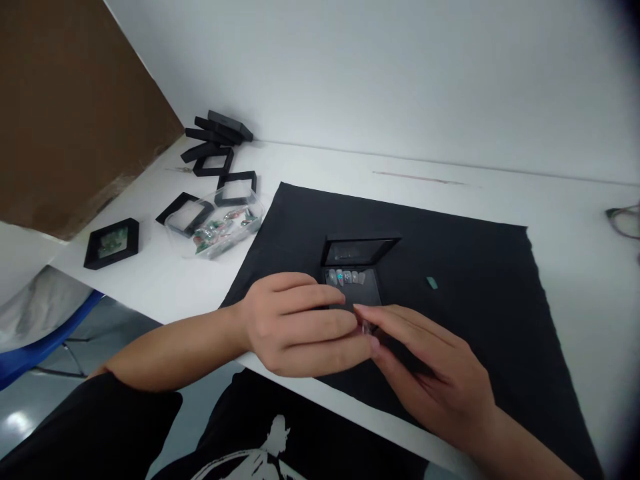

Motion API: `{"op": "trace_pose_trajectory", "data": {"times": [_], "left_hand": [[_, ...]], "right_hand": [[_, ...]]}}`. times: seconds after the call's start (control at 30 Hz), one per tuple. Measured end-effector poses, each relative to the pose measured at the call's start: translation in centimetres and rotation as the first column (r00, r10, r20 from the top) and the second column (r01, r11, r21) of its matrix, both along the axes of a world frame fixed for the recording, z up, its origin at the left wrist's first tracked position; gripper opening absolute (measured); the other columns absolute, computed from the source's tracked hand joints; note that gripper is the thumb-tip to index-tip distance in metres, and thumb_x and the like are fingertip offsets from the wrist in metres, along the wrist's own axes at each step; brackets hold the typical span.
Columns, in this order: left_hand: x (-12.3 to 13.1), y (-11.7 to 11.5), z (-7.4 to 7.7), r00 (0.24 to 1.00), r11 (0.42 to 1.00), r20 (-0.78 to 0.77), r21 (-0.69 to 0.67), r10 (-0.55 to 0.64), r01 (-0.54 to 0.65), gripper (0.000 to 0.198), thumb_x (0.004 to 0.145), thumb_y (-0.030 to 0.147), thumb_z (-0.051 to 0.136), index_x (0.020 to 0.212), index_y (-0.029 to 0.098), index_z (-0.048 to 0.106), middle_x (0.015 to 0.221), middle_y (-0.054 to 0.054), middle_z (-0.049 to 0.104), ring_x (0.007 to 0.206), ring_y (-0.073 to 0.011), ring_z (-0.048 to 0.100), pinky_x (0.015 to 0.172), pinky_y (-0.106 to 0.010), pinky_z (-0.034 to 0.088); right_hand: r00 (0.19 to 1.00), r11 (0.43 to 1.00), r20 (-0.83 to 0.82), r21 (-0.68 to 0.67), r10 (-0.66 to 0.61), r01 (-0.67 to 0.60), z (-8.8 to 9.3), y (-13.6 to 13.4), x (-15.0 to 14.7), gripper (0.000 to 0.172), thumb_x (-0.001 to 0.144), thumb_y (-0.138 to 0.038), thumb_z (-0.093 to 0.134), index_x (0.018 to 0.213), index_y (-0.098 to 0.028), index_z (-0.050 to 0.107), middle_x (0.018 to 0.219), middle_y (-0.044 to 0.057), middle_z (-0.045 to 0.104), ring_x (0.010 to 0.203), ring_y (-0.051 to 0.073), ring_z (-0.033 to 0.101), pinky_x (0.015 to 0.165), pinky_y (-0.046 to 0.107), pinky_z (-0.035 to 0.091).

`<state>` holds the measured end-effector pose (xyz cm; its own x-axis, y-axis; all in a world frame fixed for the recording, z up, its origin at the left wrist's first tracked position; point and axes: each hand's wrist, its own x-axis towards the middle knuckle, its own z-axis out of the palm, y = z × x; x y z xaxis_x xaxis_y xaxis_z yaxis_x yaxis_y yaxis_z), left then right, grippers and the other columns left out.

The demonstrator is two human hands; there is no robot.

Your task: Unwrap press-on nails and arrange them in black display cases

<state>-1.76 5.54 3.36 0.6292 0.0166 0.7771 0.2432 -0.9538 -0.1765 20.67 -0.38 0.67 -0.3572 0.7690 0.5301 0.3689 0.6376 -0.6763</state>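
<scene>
A small black display case (356, 267) lies open on a black cloth (465, 267), its lid tilted up at the back. Several press-on nails (346, 277) sit in a row on its base. My left hand (300, 323) rests on the cloth just left of the case, fingers curled toward the right. My right hand (430, 363) meets it from the right, fingertips pinched around a tiny clear piece (367, 327) that I cannot make out. A single teal nail (432, 283) lies loose on the cloth to the right of the case.
A clear plastic tub (217, 227) of coloured nails stands at the cloth's left edge. Several black frames (217, 143) lie scattered behind it, and one filled case (112, 242) sits nearer. Cardboard (65, 113) leans at far left. Glasses (625, 220) lie at the right edge.
</scene>
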Motion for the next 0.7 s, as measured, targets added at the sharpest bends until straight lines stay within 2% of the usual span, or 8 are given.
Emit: {"op": "trace_pose_trajectory", "data": {"times": [0.17, 0.33, 0.47, 0.7], "left_hand": [[-0.10, 0.17, 0.18, 0.999, 1.000, -0.032, -0.008, -0.013, 0.013, 0.015, 0.095, 0.023, 0.068, 0.084, 0.025, 0.079, 0.082, 0.011, 0.080, 0.078, -0.0103, 0.077, 0.067, -0.023, 0.061], [-0.26, -0.04, 0.28, 0.997, 0.999, -0.071, -0.018, 0.027, -0.028, 0.016, 0.096, 0.023, 0.067, 0.087, 0.025, 0.079, 0.084, 0.011, 0.081, 0.078, -0.0084, 0.076, 0.066, -0.021, 0.060], [-0.25, 0.10, 0.26, 0.997, 0.999, -0.075, -0.031, 0.009, -0.012, 0.014, 0.095, 0.023, 0.069, 0.085, 0.023, 0.079, 0.081, 0.011, 0.080, 0.073, -0.0087, 0.075, 0.061, -0.022, 0.059], [0.02, 0.07, 0.00, 1.000, 0.999, -0.031, -0.033, -0.002, 0.001, 0.016, 0.094, 0.023, 0.068, 0.079, 0.024, 0.077, 0.073, 0.010, 0.077, 0.064, -0.0077, 0.071, 0.056, -0.022, 0.057]], "right_hand": [[0.994, 0.991, -0.034, -0.079, 0.104, -0.107, 0.26, 0.32, 0.09, 0.055, 0.094, -0.011, 0.065, 0.144, -0.033, 0.061, 0.112, 0.000, 0.080, 0.095, 0.012, 0.076, 0.086, 0.023, 0.063], [0.991, 0.977, -0.133, -0.207, 0.031, -0.058, 0.21, 0.32, -0.19, 0.051, 0.090, -0.011, 0.072, 0.134, -0.036, 0.069, 0.104, -0.003, 0.081, 0.083, 0.010, 0.076, 0.072, 0.019, 0.064], [0.984, 0.960, -0.180, -0.277, -0.016, -0.035, 0.28, 0.19, -0.30, 0.046, 0.086, -0.011, 0.077, 0.123, -0.038, 0.074, 0.096, -0.007, 0.081, 0.076, 0.008, 0.074, 0.067, 0.016, 0.061], [0.979, 0.945, -0.198, -0.311, 0.044, -0.105, 0.37, 0.41, -0.19, 0.042, 0.088, -0.013, 0.074, 0.123, -0.038, 0.073, 0.089, -0.007, 0.080, 0.074, 0.008, 0.073, 0.063, 0.016, 0.060]]}}
